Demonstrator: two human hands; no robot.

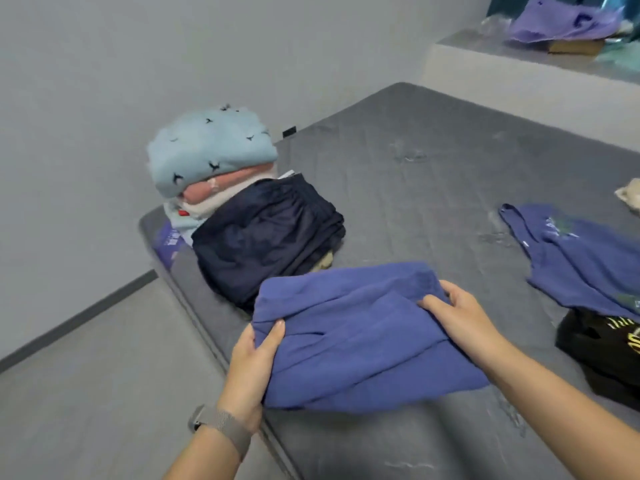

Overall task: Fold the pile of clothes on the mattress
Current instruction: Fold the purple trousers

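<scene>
Blue garment (349,341) betw. hands, left hand (254,362) & right hand (460,318) gripping edges

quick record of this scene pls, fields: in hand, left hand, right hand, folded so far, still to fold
in hand: blue garment, folded, on the mattress
left hand: left hand grips its left edge
right hand: right hand grips its right edge
folded so far: navy stack; light blue stack behind it
still to fold: blue tank top, black printed garment
</scene>
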